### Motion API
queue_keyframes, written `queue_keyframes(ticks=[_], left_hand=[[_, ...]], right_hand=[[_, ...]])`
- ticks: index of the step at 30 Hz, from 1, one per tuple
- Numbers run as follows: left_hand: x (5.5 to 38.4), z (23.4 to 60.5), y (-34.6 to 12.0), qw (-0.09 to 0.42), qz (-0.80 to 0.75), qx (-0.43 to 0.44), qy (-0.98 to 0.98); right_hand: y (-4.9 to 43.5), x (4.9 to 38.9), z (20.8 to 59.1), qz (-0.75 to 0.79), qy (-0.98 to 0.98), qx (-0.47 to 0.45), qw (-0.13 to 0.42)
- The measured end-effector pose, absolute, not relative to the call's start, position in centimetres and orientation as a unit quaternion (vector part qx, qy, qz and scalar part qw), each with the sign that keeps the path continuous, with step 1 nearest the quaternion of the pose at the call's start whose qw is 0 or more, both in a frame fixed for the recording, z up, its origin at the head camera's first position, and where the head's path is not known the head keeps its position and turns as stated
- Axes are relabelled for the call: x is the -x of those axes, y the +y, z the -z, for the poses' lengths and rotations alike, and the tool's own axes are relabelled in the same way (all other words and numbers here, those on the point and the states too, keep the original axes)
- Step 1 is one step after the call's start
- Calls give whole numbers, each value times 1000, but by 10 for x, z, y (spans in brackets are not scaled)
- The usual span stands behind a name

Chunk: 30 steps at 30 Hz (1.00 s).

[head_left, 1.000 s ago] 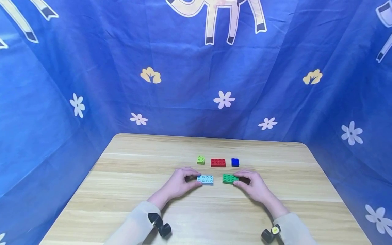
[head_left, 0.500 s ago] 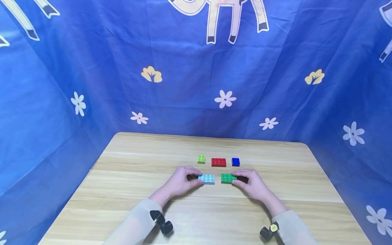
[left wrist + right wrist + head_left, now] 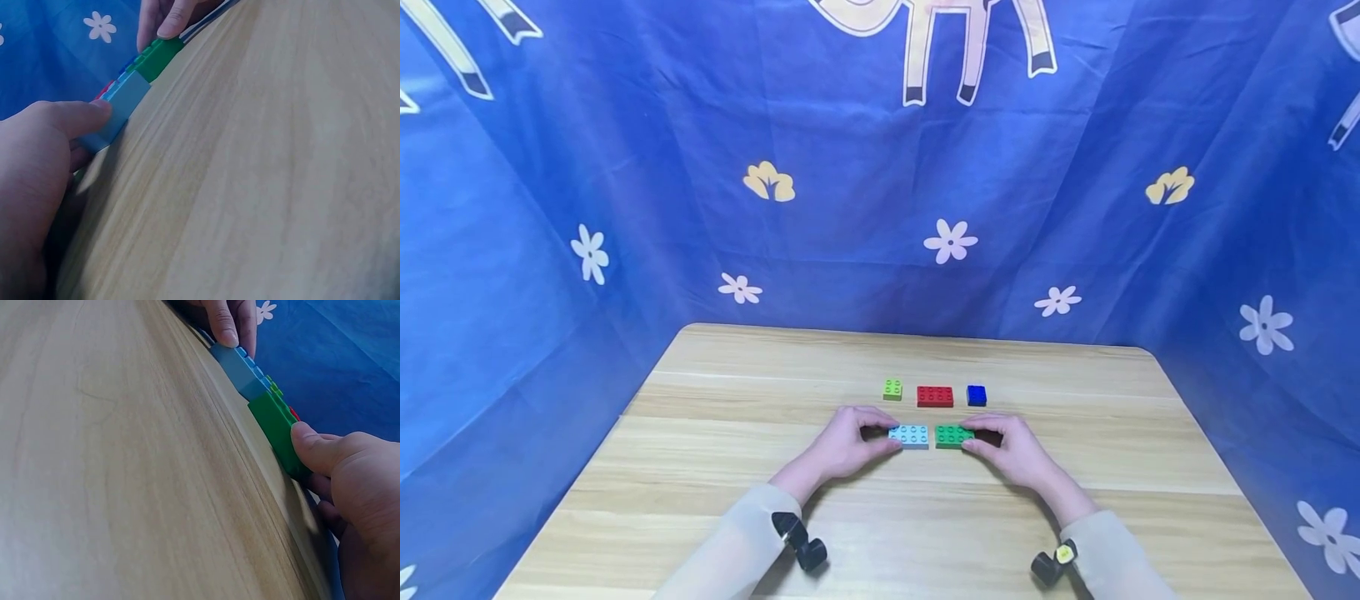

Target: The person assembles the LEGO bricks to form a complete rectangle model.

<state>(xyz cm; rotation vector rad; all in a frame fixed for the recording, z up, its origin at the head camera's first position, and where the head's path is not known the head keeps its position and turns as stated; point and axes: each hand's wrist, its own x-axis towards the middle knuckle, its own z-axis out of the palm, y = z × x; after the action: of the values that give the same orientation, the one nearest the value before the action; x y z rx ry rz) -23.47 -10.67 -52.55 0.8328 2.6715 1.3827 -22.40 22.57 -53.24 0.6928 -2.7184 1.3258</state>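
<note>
Light-blue brick (image 3: 914, 437), one, two rows of four studs: sitting studs up on the wooden surface (image 3: 917, 525), near six o'clock from the middle of my head view.

Left hand (image 3: 842, 446), at the brick's nine o'clock: I am seeing thumb and fingers pinching that end.

Green brick (image 3: 949, 437), one, same stud count: sitting at the light-blue brick's three o'clock, just beside it, a narrow gap showing between the facing ends.

Right hand (image 3: 1017, 454), at the green brick's three o'clock: thumb and fingers are gripping its outer end.

Small bricks behind, a loose row, all lying apart from both hands. Counting from the light-blue brick, I am listing: lime brick (image 3: 892, 390), four studs, eleven o'clock; red brick (image 3: 935, 397), eight studs, one o'clock; dark-blue brick (image 3: 976, 395), two o'clock.

Pale sleeves (image 3: 733, 542), two, are reaching in from seven and five o'clock, each carrying a black wrist device (image 3: 801, 543).

Blue cloth (image 3: 850, 208), printed with white flowers, yellow bushes and animal legs, is hanging around the surface from nine through twelve to three o'clock.
</note>
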Motion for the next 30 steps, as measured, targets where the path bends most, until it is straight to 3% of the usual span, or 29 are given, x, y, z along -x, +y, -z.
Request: queue_keyframes(ticks=[30], left_hand=[[234,530,-104,-15,-432,-260,863]], right_hand=[[218,228,537,-457,-858,-233,14]])
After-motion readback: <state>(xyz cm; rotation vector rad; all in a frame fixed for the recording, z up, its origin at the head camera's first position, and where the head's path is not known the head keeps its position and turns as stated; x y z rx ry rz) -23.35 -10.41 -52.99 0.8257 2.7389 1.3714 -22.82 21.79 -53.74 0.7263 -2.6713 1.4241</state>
